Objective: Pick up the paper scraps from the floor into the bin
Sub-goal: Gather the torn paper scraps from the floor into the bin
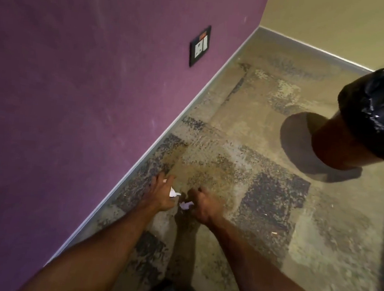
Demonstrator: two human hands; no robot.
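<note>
Both my hands reach down to the patterned carpet near the purple wall. My left hand (161,192) holds white paper scraps (174,193) that stick out between its fingers and thumb. Just to its right, my right hand (201,203) curls its fingers around another white paper scrap (185,205) at floor level. The bin (339,144), brown with a black liner (376,101) over its rim, stands on the floor to the far right, well away from both hands.
The purple wall (85,101) with a white skirting runs along the left, carrying a black socket plate (199,45). A cream wall closes the far corner. Tiny specks lie on the carpet (274,199) to the right of my hands.
</note>
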